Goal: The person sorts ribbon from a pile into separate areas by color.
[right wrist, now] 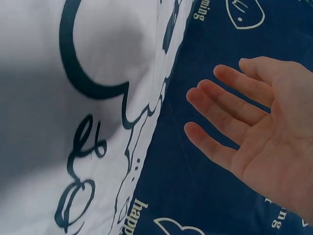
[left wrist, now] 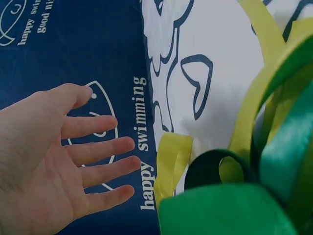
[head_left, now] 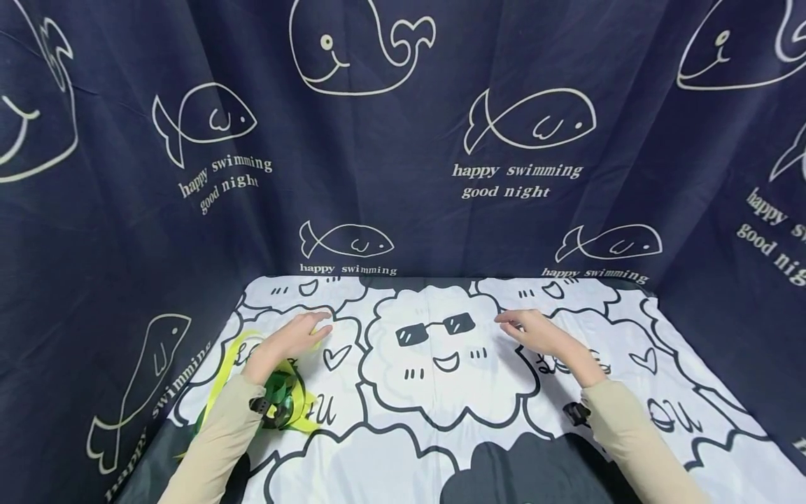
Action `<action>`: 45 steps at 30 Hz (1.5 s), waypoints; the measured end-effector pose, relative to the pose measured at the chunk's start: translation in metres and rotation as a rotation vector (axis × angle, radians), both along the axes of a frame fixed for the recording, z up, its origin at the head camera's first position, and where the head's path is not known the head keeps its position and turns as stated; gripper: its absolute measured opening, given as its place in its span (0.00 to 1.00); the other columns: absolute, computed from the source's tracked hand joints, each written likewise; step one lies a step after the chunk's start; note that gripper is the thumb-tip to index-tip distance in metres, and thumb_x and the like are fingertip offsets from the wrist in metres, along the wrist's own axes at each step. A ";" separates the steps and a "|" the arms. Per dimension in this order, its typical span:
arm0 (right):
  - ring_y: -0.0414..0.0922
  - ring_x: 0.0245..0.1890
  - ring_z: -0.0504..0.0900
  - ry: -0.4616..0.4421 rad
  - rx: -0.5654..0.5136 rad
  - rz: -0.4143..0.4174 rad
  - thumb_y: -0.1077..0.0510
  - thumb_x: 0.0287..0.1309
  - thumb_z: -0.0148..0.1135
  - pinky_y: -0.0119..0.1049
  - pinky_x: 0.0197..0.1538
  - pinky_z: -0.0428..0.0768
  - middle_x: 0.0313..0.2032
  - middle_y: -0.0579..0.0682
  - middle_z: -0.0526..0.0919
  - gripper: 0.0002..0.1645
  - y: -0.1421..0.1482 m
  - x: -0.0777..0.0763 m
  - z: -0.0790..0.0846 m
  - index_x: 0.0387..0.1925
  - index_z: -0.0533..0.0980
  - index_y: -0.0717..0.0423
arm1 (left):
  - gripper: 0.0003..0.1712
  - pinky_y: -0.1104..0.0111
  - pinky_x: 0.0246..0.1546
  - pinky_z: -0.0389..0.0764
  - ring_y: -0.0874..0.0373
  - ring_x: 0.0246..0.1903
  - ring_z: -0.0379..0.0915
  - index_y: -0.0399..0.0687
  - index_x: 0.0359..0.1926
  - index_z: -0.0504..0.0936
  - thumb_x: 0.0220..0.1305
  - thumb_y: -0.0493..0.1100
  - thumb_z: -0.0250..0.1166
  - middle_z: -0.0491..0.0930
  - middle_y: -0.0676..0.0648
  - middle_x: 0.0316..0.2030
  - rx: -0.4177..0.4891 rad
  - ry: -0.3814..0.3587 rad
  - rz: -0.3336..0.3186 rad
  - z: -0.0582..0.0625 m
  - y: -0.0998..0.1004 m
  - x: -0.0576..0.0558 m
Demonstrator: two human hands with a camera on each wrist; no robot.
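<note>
My left hand [head_left: 296, 338] hovers over the left part of the cloth, fingers spread and relaxed, holding nothing. Below its wrist lies a loose heap of green ribbon [head_left: 277, 392] and yellow ribbon [head_left: 220, 378], partly hidden by the forearm. In the left wrist view, glossy green ribbon [left wrist: 225, 210] loops close to the camera beside curled yellow ribbon [left wrist: 173, 161], apart from the fingers. Over the right side of the cloth my right hand [head_left: 532, 330] is raised, its fingers loosely extended with nothing in them. The right wrist view shows only cloth and curtain around that hand.
A white cloth [head_left: 441, 392] with black cloud drawings covers the surface. Dark blue curtains [head_left: 428, 231] printed with fish and whales stand behind it and on both sides. Each wrist wears a small dark device.
</note>
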State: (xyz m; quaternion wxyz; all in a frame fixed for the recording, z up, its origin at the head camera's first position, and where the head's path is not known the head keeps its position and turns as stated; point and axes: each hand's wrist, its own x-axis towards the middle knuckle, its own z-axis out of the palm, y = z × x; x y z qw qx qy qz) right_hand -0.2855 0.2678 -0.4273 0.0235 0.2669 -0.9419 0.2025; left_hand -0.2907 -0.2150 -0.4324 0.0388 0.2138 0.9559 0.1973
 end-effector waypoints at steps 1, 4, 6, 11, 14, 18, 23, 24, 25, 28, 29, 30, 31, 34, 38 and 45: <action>0.57 0.46 0.83 -0.009 0.001 0.004 0.60 0.68 0.51 0.50 0.48 0.80 0.48 0.61 0.84 0.17 -0.002 -0.001 0.000 0.51 0.78 0.66 | 0.26 0.48 0.64 0.65 0.36 0.63 0.66 0.29 0.64 0.68 0.73 0.44 0.49 0.71 0.31 0.61 0.002 -0.003 -0.002 0.001 -0.001 0.002; 0.56 0.46 0.83 -0.029 -0.002 0.017 0.60 0.68 0.50 0.49 0.49 0.80 0.48 0.60 0.84 0.17 -0.006 -0.001 -0.001 0.51 0.78 0.65 | 0.25 0.48 0.64 0.66 0.36 0.63 0.66 0.30 0.63 0.69 0.73 0.42 0.49 0.72 0.31 0.61 0.003 -0.006 -0.003 0.003 -0.006 0.007; 0.56 0.46 0.83 -0.037 -0.011 0.032 0.61 0.68 0.50 0.50 0.49 0.79 0.48 0.60 0.84 0.17 -0.009 -0.001 -0.001 0.51 0.78 0.66 | 0.24 0.48 0.63 0.66 0.36 0.63 0.66 0.30 0.63 0.69 0.73 0.42 0.49 0.72 0.32 0.61 0.008 -0.006 -0.002 0.005 -0.008 0.010; 0.55 0.45 0.83 -0.041 -0.015 0.052 0.62 0.67 0.49 0.51 0.49 0.79 0.47 0.59 0.84 0.17 -0.016 -0.001 -0.001 0.50 0.78 0.66 | 0.23 0.47 0.61 0.68 0.36 0.61 0.68 0.29 0.62 0.69 0.72 0.40 0.50 0.73 0.31 0.60 0.024 -0.017 0.009 0.011 -0.013 0.018; 0.54 0.45 0.83 -0.053 -0.007 0.058 0.61 0.67 0.49 0.50 0.50 0.79 0.47 0.58 0.84 0.18 -0.019 -0.001 -0.002 0.51 0.78 0.66 | 0.22 0.47 0.60 0.69 0.36 0.59 0.69 0.29 0.61 0.71 0.72 0.40 0.50 0.74 0.31 0.58 0.019 -0.019 0.007 0.012 -0.016 0.021; 0.54 0.45 0.83 -0.090 -0.013 0.082 0.61 0.68 0.50 0.50 0.49 0.79 0.48 0.59 0.84 0.17 -0.025 0.000 -0.001 0.51 0.78 0.66 | 0.21 0.47 0.57 0.72 0.36 0.57 0.72 0.30 0.58 0.74 0.72 0.39 0.51 0.77 0.32 0.56 0.034 -0.023 0.010 0.014 -0.021 0.027; 0.54 0.46 0.82 -0.150 -0.007 0.110 0.60 0.68 0.50 0.48 0.48 0.79 0.48 0.60 0.84 0.18 -0.029 0.003 0.004 0.52 0.78 0.64 | 0.19 0.50 0.50 0.77 0.40 0.50 0.77 0.33 0.57 0.76 0.72 0.41 0.51 0.79 0.34 0.53 0.061 0.014 0.085 0.016 -0.033 0.035; 0.53 0.47 0.82 -0.164 -0.004 0.103 0.59 0.68 0.50 0.48 0.49 0.79 0.49 0.59 0.84 0.18 -0.030 0.003 0.005 0.52 0.78 0.63 | 0.19 0.50 0.49 0.78 0.40 0.49 0.78 0.33 0.56 0.77 0.72 0.41 0.51 0.79 0.34 0.53 0.065 0.027 0.101 0.017 -0.035 0.038; 0.53 0.47 0.82 -0.170 0.001 0.106 0.59 0.68 0.50 0.47 0.48 0.80 0.49 0.60 0.84 0.18 -0.030 0.004 0.005 0.53 0.78 0.63 | 0.19 0.51 0.48 0.78 0.40 0.48 0.78 0.33 0.55 0.77 0.72 0.41 0.51 0.80 0.34 0.52 0.069 0.038 0.117 0.017 -0.038 0.040; 0.53 0.47 0.83 -0.187 0.000 0.109 0.59 0.68 0.50 0.46 0.48 0.80 0.49 0.60 0.84 0.18 -0.031 0.005 0.007 0.53 0.78 0.63 | 0.19 0.51 0.45 0.79 0.40 0.47 0.78 0.33 0.55 0.77 0.71 0.41 0.51 0.80 0.34 0.51 0.077 0.050 0.178 0.021 -0.044 0.047; 0.53 0.47 0.83 -0.192 -0.005 0.115 0.60 0.68 0.50 0.46 0.48 0.80 0.49 0.60 0.84 0.18 -0.032 0.005 0.007 0.53 0.78 0.63 | 0.19 0.51 0.44 0.79 0.40 0.47 0.79 0.33 0.54 0.78 0.71 0.41 0.51 0.81 0.34 0.50 0.070 0.056 0.198 0.022 -0.045 0.050; 0.53 0.47 0.83 -0.197 -0.009 0.121 0.60 0.68 0.50 0.46 0.48 0.80 0.49 0.61 0.84 0.18 -0.032 0.006 0.007 0.53 0.77 0.64 | 0.19 0.51 0.43 0.80 0.40 0.46 0.79 0.34 0.54 0.78 0.70 0.41 0.52 0.81 0.34 0.50 0.063 0.059 0.227 0.023 -0.046 0.053; 0.54 0.48 0.83 -0.202 -0.014 0.129 0.60 0.68 0.50 0.46 0.49 0.80 0.49 0.61 0.83 0.18 -0.033 0.006 0.008 0.53 0.77 0.64 | 0.19 0.51 0.42 0.80 0.40 0.46 0.79 0.34 0.53 0.78 0.70 0.42 0.52 0.82 0.34 0.49 0.055 0.065 0.260 0.024 -0.047 0.055; 0.55 0.49 0.82 -0.212 -0.021 0.150 0.60 0.68 0.49 0.46 0.50 0.80 0.49 0.62 0.83 0.19 -0.035 0.008 0.008 0.53 0.77 0.66 | 0.18 0.54 0.36 0.80 0.41 0.40 0.81 0.34 0.49 0.80 0.68 0.41 0.53 0.83 0.34 0.44 0.034 0.100 0.380 0.027 -0.050 0.063; 0.55 0.49 0.83 -0.202 -0.028 0.174 0.61 0.68 0.49 0.46 0.49 0.80 0.50 0.63 0.83 0.19 -0.039 0.009 0.010 0.53 0.76 0.67 | 0.15 0.63 0.20 0.72 0.51 0.22 0.74 0.33 0.35 0.81 0.66 0.41 0.53 0.81 0.40 0.25 0.029 0.108 0.552 0.030 -0.052 0.073; 0.54 0.48 0.83 -0.204 -0.036 0.192 0.59 0.69 0.48 0.45 0.49 0.80 0.50 0.62 0.83 0.19 -0.047 0.008 0.007 0.53 0.76 0.66 | 0.29 0.72 0.16 0.56 0.62 0.12 0.51 0.51 0.12 0.59 0.66 0.55 0.58 0.54 0.56 0.11 -0.019 -0.130 0.572 0.026 -0.052 0.084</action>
